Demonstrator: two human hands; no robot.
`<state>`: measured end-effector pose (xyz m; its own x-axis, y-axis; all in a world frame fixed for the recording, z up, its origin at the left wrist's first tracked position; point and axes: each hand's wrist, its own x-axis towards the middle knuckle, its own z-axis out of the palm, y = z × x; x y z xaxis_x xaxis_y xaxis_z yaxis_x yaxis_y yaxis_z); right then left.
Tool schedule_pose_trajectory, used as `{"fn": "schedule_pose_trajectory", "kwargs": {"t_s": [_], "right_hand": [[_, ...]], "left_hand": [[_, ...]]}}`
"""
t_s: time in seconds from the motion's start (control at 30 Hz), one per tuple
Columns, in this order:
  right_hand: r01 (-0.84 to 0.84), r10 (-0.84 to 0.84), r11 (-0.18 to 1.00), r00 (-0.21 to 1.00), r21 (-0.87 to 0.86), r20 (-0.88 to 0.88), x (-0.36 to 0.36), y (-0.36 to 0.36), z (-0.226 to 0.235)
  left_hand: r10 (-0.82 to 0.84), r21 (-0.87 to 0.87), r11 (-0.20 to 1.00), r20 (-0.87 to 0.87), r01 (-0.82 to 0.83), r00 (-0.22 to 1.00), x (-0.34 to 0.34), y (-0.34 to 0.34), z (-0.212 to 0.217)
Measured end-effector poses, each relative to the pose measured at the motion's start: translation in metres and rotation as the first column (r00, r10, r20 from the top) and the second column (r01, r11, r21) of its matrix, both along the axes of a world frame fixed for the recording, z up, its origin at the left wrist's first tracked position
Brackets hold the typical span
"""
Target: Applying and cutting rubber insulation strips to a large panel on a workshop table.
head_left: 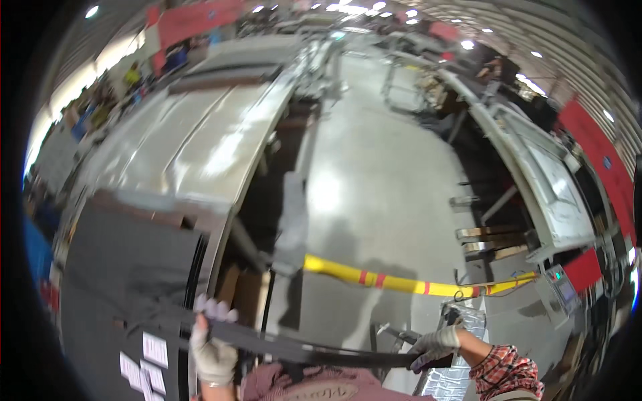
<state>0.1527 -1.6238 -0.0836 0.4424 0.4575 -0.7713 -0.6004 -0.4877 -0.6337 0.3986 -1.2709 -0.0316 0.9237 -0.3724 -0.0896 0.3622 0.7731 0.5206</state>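
A long black strip (307,349) lies across the front of my body, its left part over the dark sheets and its right end lower. My left hand (214,354), in a pale glove with fingertips showing, is closed round the strip near the stack's edge. My right hand (433,346), gloved too and with a red checked sleeve behind it, grips the strip near its right end. Beside my left hand are several white printed labels (155,349) on a stack of black sheets (127,267). Blur hides the strip's far left end.
A shiny metal-topped table (194,144) runs ahead on the left. Across the floor (374,167) stretches a yellow tube with red bands (334,269), ending near a control box (560,287). Silver foil wrapping (447,381) is by my right hand. A white-framed conveyor (548,180) stands right.
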Motion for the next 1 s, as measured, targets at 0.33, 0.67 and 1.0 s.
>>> {"fn": "schedule_pose_trajectory", "kwargs": {"t_s": [0.33,0.67,1.0], "right_hand": [[-0.031,0.039,0.998,0.985,-0.046,0.168,-0.015,0.033,-0.017],[-0.004,0.004,0.989,1.000,-0.145,-0.001,0.075,0.093,-0.031],[-0.058,0.028,0.979,0.987,-0.193,-0.156,0.263,0.239,0.008]], "left_hand": [[0.139,0.359,0.915,0.148,-0.185,0.979,-0.004,0.066,0.065],[0.330,0.452,0.667,0.534,-0.593,0.778,0.254,0.301,0.005],[0.635,0.487,0.628,0.130,-0.607,0.761,0.489,0.493,0.005]]}}
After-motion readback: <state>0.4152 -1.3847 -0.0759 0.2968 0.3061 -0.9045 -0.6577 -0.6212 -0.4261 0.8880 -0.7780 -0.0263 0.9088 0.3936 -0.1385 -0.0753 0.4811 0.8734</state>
